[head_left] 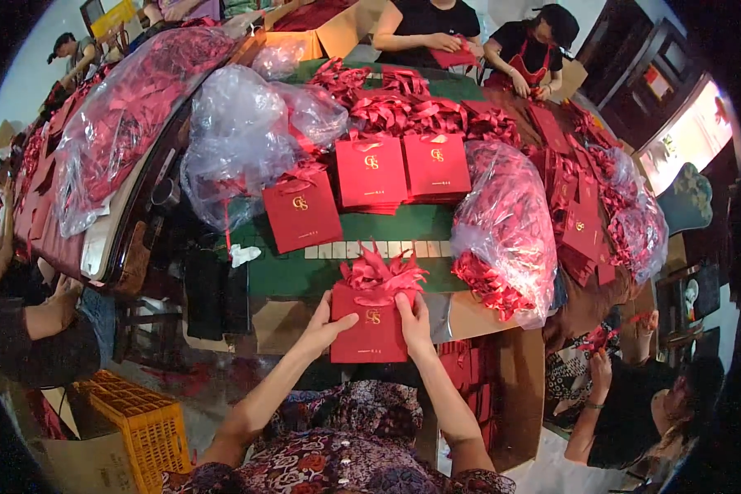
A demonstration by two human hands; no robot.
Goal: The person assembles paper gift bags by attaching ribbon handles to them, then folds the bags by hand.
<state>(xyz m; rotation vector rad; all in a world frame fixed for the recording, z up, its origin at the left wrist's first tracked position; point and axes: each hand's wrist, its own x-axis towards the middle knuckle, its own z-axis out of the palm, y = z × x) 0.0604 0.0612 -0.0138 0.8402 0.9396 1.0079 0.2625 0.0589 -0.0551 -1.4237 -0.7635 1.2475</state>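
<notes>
Between my two hands I hold a red paper gift bag with gold print and red ribbon handles bunched at its top. My left hand grips its left side, thumb across the front. On the right edge, near the top, my right hand is closed with its thumb in front. Whether there is one bag or a thin stack, I cannot tell. Just beyond, on the green table top, lie a tilted red bag stack and two neat stacks of red bags with ribbons at their far ends.
A clear plastic sack stands at left, and a plastic sack of red ribbons at right. White tiles line the near table part. An orange crate and a cardboard box stand below. Several people work around the tables.
</notes>
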